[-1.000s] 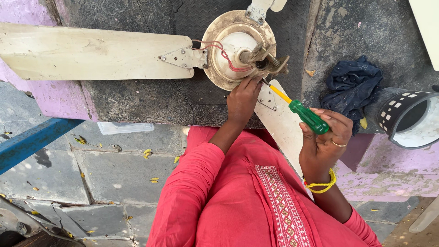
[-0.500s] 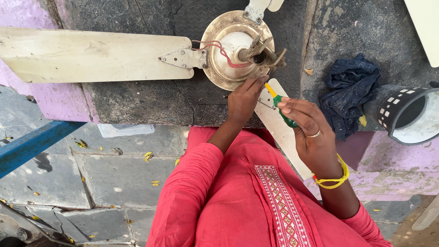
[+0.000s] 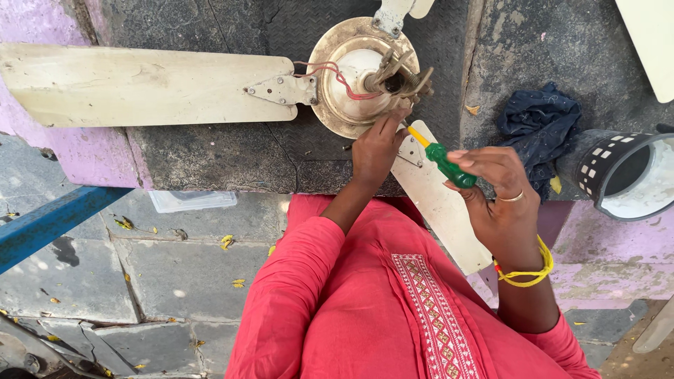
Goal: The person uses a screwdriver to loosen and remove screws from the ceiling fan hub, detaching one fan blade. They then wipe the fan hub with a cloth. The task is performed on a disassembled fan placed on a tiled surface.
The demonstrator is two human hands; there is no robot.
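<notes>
A cream ceiling fan lies on a dark stone slab (image 3: 210, 158). Its round motor hub (image 3: 351, 77) has red wires and a bent metal fitting on top. My left hand (image 3: 378, 146) reaches up in a red sleeve, its fingertips gathered on the hub's lower rim at the blade bracket (image 3: 409, 149). My right hand (image 3: 500, 193), with a ring and a yellow bangle, grips a green-handled screwdriver (image 3: 444, 161). Its yellow shaft points at the bracket, right beside my left fingertips. The lower blade (image 3: 442, 210) runs under both hands.
A long blade (image 3: 133, 84) stretches left across the slab. A dark blue cloth (image 3: 537, 126) lies at the right next to a black-and-white checked pot (image 3: 618, 172). A blue bar (image 3: 49, 224) crosses the lower left above a stone floor (image 3: 140, 281) with scattered leaves.
My right hand has brought the screwdriver up and left from beside the blade until its tip is at the bracket. My left hand has stayed on the hub's rim.
</notes>
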